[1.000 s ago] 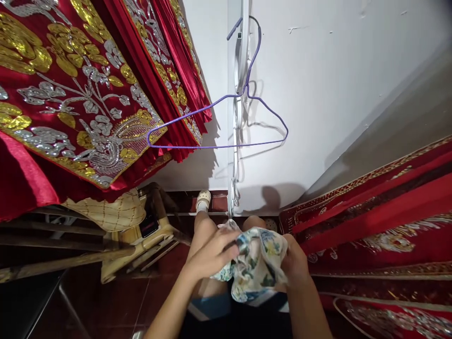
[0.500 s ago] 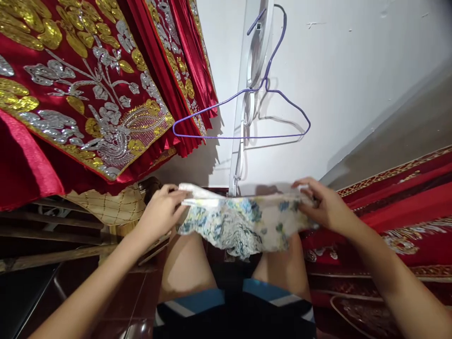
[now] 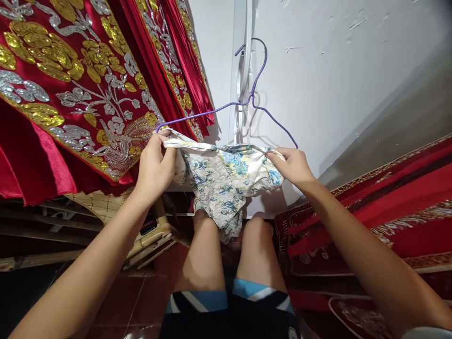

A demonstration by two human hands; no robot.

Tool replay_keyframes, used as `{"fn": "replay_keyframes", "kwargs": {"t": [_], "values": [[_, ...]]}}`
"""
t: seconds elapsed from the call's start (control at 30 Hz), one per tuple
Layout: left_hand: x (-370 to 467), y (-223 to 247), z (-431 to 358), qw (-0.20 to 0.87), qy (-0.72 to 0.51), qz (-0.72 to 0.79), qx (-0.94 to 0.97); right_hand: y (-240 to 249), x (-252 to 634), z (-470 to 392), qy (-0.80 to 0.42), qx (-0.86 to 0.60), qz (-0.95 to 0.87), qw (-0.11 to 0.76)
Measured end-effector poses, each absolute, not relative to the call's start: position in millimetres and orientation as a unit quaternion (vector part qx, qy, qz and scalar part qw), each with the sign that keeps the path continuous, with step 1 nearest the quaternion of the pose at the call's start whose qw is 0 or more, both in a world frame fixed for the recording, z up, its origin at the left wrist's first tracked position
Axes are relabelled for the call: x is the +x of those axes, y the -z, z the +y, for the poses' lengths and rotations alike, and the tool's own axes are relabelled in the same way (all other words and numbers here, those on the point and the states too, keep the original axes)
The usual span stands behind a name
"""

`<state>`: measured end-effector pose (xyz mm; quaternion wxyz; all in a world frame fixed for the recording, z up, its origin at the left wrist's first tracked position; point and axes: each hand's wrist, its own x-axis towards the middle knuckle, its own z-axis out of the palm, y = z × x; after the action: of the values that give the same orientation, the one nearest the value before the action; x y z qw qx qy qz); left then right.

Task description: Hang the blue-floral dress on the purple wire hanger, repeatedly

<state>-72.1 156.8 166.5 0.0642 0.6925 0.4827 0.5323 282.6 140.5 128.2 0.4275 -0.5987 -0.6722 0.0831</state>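
Note:
A white garment [image 3: 226, 183] with a blue and yellow floral print is stretched between my two hands, its gathered lower part hanging above my knees. My left hand [image 3: 157, 160] pinches the left end of its top band. At the other end, my right hand [image 3: 291, 165] grips the band between thumb and fingers. Behind the cloth hangs a purple clothes hanger [image 3: 252, 96], hooked on a white fixture at the wall. Its left corner shows just above my left hand and its right arm runs down to my right hand; the bottom bar is hidden.
Red cloth [image 3: 106, 94] with gold and silver sequin embroidery hangs at the left. Below it stands a bamboo bench [image 3: 151, 235]. More red trimmed fabric [image 3: 399, 202] covers the right side, against a white wall [image 3: 339, 80].
Both hands have raised the garment up to the hanger's lower part, covering its bottom bar. The garment now hangs longer, its lower part dropped open. The view has shifted slightly.

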Motion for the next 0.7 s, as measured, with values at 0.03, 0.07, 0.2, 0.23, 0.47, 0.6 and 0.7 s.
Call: {"fn": "replay_keyframes", "kwargs": {"t": [0.03, 0.07, 0.2, 0.23, 0.47, 0.6, 0.7], "values": [[-73, -167, 154, 0.054, -0.53, 0.489, 0.691, -132, 283, 133, -0.08, -0.61, -0.666, 0.421], [-74, -166, 151, 0.041, -0.526, 0.497, 0.689, -136, 284, 126, -0.075, -0.62, -0.661, 0.415], [-78, -167, 148, 0.0, -0.52, 0.509, 0.686, -153, 288, 103, -0.051, -0.637, -0.664, 0.389], [-79, -169, 149, -0.002, -0.526, 0.501, 0.688, -156, 289, 99, -0.051, -0.632, -0.674, 0.379], [-79, -200, 169, 0.01, -0.525, 0.432, 0.733, -165, 292, 94, -0.061, -0.609, -0.714, 0.34], [-57, -223, 169, -0.013, -0.465, 0.436, 0.77, -161, 290, 93, -0.048, -0.616, -0.704, 0.351], [-32, -229, 170, -0.025, -0.421, 0.394, 0.817, -154, 289, 88, -0.063, -0.616, -0.706, 0.344]]}}
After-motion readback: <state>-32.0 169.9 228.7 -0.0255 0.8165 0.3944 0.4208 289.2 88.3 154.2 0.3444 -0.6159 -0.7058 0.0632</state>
